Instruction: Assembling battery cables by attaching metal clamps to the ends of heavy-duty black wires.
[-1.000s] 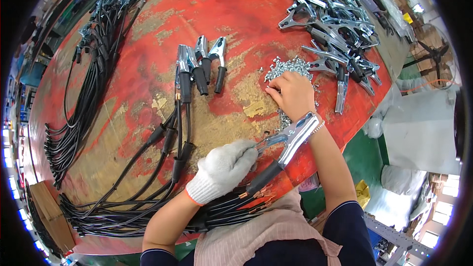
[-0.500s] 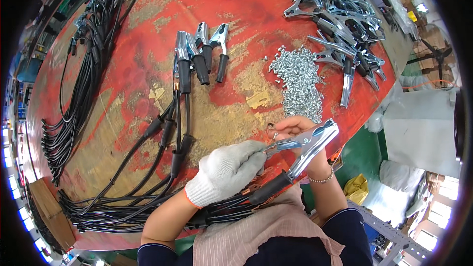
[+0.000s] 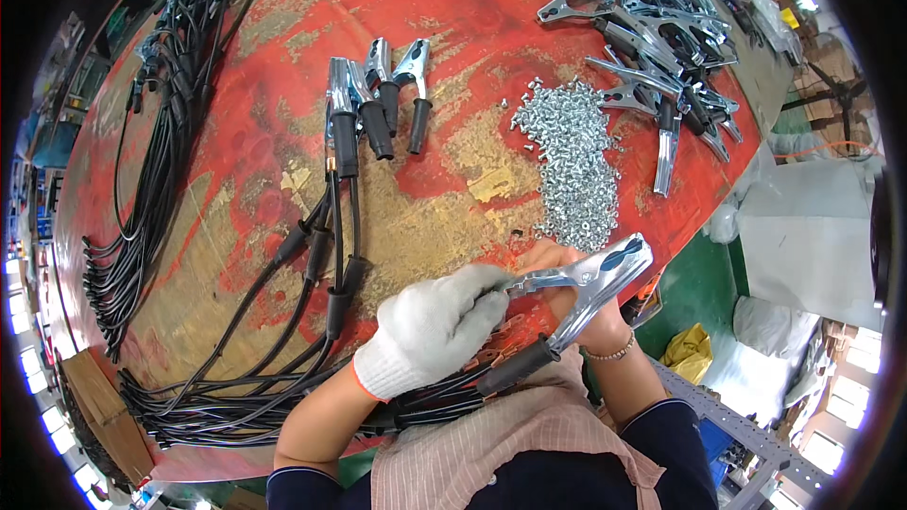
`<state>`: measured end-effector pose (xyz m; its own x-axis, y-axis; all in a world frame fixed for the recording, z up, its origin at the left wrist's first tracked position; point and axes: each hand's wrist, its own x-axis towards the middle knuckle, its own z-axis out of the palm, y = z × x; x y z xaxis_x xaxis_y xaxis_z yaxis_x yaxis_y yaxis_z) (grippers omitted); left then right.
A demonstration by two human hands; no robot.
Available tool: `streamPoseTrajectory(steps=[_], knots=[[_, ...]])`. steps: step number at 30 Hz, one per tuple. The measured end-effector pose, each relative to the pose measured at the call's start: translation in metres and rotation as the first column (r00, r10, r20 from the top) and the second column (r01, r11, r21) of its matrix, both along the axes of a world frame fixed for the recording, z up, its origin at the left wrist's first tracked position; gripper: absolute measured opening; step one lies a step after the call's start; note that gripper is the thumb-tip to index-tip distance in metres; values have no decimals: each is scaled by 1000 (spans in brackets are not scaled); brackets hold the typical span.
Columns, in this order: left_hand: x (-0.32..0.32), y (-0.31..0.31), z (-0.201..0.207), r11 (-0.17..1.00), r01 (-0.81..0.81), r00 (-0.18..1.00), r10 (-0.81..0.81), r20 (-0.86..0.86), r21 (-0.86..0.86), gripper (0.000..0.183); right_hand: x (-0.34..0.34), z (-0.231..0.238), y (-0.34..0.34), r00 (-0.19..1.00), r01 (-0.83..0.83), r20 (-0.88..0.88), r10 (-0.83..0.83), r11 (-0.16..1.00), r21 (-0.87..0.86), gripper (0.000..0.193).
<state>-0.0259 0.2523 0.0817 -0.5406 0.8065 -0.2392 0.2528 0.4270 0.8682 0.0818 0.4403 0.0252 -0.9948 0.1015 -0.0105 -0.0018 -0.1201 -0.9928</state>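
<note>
At the near right edge of the worn red counter (image 3: 453,0), the gloved left hand (image 3: 430,326) holds a metal clamp (image 3: 586,307), its grip closed around the end of one handle. The clamp's jaw end points far and right, while its other handle, with a black cover (image 3: 520,365), angles back toward the pink apron (image 3: 487,449). The bare right hand (image 3: 561,300), a beaded bracelet (image 3: 614,351) at its wrist, is just behind the clamp; its fingers are partly hidden, so I cannot tell whether that grip is wide, narrow or holding something. Just beyond it spreads a heap of small silver screws (image 3: 572,156), and farther right is a pile of similar clamps (image 3: 661,38). Left of the screws lie four clamps (image 3: 345,132) with black covers; loose black cables (image 3: 217,416) run along the near left edge, and a long cable bundle (image 3: 170,161) lies far left.
</note>
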Motion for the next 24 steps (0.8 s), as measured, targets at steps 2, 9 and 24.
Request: streamPoseTrajectory(steps=[2,9,24], knots=[[6,4,5,999,-33,964,27,-265,-18,26,2,7,0,1000,10,28,-8,998,-66,35],[0,4,-7,993,-78,941,101,-323,84,33,10,3,28,948,288,-128,-293,610,738,22],[-12,-2,-28,934,-355,750,259,609,41,34,-5,-15,25,954,297,-269,-130,322,899,17]])
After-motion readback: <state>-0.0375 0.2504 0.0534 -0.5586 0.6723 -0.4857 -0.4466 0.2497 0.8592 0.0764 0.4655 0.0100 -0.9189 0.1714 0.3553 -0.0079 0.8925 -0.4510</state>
